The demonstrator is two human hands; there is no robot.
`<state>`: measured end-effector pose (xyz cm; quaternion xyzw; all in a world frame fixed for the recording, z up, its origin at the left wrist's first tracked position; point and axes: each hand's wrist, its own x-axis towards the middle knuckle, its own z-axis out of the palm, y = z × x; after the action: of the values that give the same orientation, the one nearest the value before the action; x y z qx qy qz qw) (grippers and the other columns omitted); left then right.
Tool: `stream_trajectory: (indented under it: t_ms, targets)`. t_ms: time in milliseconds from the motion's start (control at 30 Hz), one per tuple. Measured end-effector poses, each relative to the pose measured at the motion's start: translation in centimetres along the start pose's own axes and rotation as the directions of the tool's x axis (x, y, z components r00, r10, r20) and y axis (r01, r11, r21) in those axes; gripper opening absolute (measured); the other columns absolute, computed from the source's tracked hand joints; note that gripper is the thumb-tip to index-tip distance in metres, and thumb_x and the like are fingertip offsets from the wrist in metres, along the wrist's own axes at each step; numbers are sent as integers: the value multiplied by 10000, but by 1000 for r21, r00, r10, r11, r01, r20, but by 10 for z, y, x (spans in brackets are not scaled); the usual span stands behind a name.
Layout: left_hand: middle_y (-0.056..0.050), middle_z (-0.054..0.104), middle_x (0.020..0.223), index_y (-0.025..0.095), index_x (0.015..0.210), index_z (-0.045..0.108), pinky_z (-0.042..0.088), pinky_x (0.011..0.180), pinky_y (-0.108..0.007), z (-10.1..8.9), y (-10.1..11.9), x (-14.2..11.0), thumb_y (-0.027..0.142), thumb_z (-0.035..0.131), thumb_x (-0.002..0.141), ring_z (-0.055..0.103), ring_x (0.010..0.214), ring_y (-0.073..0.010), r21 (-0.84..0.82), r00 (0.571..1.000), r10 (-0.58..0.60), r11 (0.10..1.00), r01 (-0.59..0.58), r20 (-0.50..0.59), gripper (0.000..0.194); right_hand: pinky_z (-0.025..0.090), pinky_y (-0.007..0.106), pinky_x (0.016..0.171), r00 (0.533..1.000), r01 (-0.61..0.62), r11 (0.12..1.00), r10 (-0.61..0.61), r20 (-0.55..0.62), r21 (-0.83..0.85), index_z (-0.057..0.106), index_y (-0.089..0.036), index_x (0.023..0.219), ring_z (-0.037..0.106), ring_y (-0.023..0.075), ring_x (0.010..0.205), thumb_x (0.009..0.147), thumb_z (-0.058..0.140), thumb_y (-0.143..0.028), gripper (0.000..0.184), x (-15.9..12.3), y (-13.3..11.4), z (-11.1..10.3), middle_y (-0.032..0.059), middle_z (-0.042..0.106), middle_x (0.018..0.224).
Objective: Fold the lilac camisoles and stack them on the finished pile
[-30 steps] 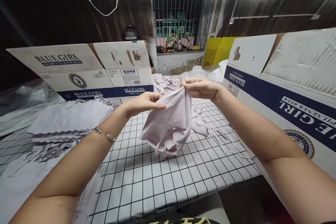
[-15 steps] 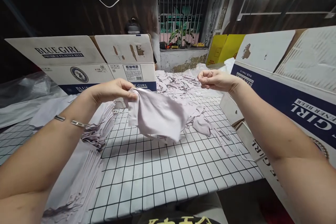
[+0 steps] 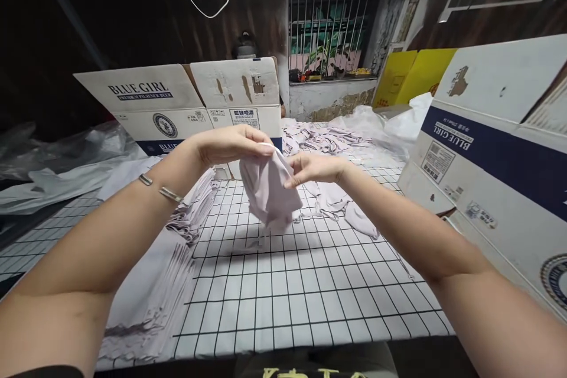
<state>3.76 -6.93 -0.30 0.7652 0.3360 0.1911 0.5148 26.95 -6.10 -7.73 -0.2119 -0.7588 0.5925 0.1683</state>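
A pale pink piece of cloth (image 3: 272, 192) hangs in folds above the table. My left hand (image 3: 234, 144) pinches its top edge between thumb and fingers. On the cloth's right side, my right hand (image 3: 312, 169) grips it with thumb and fingers closed. Below the hands lies the white table cover (image 3: 283, 301) with a black grid pattern. To the left, partly behind my left forearm, are stacks of flat pale pink cloth pieces (image 3: 150, 283). Loose pieces of the same cloth (image 3: 361, 218) lie just beyond my right hand.
A white and blue cardboard box (image 3: 239, 88) stands open behind my left hand. Another beer box (image 3: 496, 124) stands at the right. A heap of pink scraps (image 3: 319, 136) and clear plastic (image 3: 376, 124) lie at the back. A barred window (image 3: 332, 18) is beyond.
My right hand has come down and left, and now grips the cloth. The cloth, spread out sideways before, now hangs bunched downward from my left hand. The view has shifted slightly.
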Motion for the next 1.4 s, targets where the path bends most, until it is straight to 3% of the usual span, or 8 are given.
stream_trajectory:
  t_ms: [133, 233, 400, 800, 1000, 1167, 1267, 1400]
  targets:
    - [-85, 644, 765, 132, 634, 692, 521, 762, -372, -19, -12, -13, 265, 727, 650, 629, 763, -214, -166, 978, 164, 969, -184, -129, 138, 503, 262, 663, 957, -285, 950, 289, 16, -125, 719, -125, 860, 616, 139, 715, 635, 829, -331, 325, -35, 31, -11, 31, 695, 798]
    - [-73, 632, 686, 137, 623, 683, 524, 700, -351, -34, -21, -21, 260, 754, 634, 620, 697, -203, -153, 968, 46, 984, -86, -248, 142, 458, 243, 624, 930, -367, 923, 362, -61, -115, 720, -126, 858, 582, 124, 686, 645, 821, -351, 325, -69, 43, -29, 18, 670, 762]
    - [-78, 679, 686, 143, 727, 752, 533, 656, -329, -43, -27, -21, 207, 850, 545, 639, 696, -228, 19, 976, -149, 988, 154, -159, 216, 378, 256, 614, 936, -294, 947, 258, -240, -129, 652, -117, 624, 465, 98, 602, 706, 760, -474, 382, -108, 38, -55, -18, 537, 591]
    - [-64, 671, 831, 162, 701, 719, 480, 863, -364, -57, -23, -12, 413, 786, 630, 605, 879, -234, 295, 991, -22, 954, 60, -130, 269, 454, 322, 727, 868, -262, 955, 171, -465, -138, 702, -150, 775, 584, 149, 739, 619, 830, -433, 348, -123, 25, -75, 21, 643, 752]
    - [-30, 674, 846, 160, 837, 727, 371, 965, -386, -71, -11, 20, 511, 713, 676, 553, 957, -223, 690, 898, 74, 669, 277, -433, 387, 481, 394, 805, 738, -385, 827, 8, -675, -410, 711, -173, 750, 593, 186, 815, 602, 819, -501, 375, -118, -19, -122, 43, 659, 803]
    - [-35, 641, 839, 85, 845, 739, 180, 970, -560, -11, -19, -13, 419, 378, 905, 518, 1076, -295, 902, 863, 338, 346, 257, -375, 495, 466, 456, 858, 655, -462, 607, -257, -710, -646, 725, -173, 751, 566, 233, 931, 658, 789, -517, 363, -134, -23, -81, 74, 619, 1008]
    - [-44, 677, 852, 150, 855, 741, 208, 933, -536, 64, -81, -61, 280, 424, 915, 536, 1001, -270, 943, 821, 485, 279, 181, -301, 348, 434, 465, 874, 729, -498, 440, -253, -636, -747, 743, -216, 793, 548, 240, 950, 783, 725, -407, 192, -159, 32, -13, 59, 646, 974]
    - [-33, 723, 919, 209, 972, 682, 259, 843, -451, 164, -178, -125, 38, 440, 878, 575, 864, -221, 959, 859, 466, 270, 89, -211, 311, 398, 465, 835, 766, -538, 331, -193, -613, -776, 746, -228, 829, 550, 252, 890, 853, 652, -244, 98, -197, 128, 94, 64, 702, 903]
